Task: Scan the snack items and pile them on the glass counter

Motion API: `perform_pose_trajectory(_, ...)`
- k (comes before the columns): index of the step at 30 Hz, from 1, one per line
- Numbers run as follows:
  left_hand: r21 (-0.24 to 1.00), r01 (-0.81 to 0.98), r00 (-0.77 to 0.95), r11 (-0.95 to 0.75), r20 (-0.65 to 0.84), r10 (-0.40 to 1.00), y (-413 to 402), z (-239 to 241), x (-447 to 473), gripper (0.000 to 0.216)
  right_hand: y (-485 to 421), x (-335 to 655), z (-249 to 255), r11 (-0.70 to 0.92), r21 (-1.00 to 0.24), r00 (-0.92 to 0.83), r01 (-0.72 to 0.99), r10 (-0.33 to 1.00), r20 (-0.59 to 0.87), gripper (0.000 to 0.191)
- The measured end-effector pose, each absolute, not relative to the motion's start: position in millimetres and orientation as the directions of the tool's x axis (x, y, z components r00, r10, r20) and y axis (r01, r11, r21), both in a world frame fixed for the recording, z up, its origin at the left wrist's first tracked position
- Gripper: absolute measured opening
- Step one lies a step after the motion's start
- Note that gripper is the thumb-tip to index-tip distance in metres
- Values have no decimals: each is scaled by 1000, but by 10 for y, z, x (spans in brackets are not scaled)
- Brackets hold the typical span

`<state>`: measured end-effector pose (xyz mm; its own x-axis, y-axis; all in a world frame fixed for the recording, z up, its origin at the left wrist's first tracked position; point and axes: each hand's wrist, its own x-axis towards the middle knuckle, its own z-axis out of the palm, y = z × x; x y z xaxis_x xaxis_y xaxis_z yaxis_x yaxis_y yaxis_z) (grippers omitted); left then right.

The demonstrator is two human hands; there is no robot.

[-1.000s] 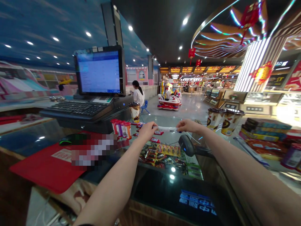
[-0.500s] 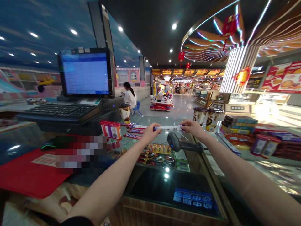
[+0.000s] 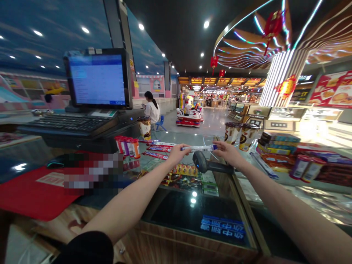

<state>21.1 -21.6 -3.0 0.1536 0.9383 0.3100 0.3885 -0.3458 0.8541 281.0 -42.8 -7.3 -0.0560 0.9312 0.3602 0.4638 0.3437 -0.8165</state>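
Note:
My left hand and my right hand each pinch one end of a slim white-and-blue wrapped candy roll. It is held level between them above the glass counter. Just below the roll lies a black barcode scanner, close to my right wrist. Left of my left hand, several red Mentos rolls lie in a row on the glass. Behind the glass under my hands, small packaged goods show.
At left stand a monitor, a keyboard and colourful tubes. A lidded cup stands behind. Two more cups and stacked boxes are at right. A seated person is beyond the counter.
The view has shifted slightly, so the counter items sit a little higher and further left. Both hands keep hold of the candy roll, nearly unmoved in the picture.

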Motion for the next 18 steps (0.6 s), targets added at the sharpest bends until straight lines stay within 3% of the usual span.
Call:
perform_pose_trajectory(3,868,365,121,-337,314,942,-185,-49,197,29,-519,2864,-73,384,-752,-68,536,907,415,52)
perform_pose_trajectory(7,875,351,90,-334,324,942,-151,-73,179,32,-719,2910,-41,474,-624,-186,622,863,470,37)
perform_pose_trajectory(9,877,342,77,-338,332,940,-129,-90,170,33,-822,2908,-32,522,-567,-266,637,839,475,39)
perform_pose_trajectory(14,878,337,31,-340,350,936,-81,-130,146,31,-948,2885,-71,563,-450,-477,693,826,300,61)
perform_pose_trajectory(18,878,326,44,-350,355,934,-66,-150,141,30,-935,2882,-102,590,-308,-518,746,805,288,61)
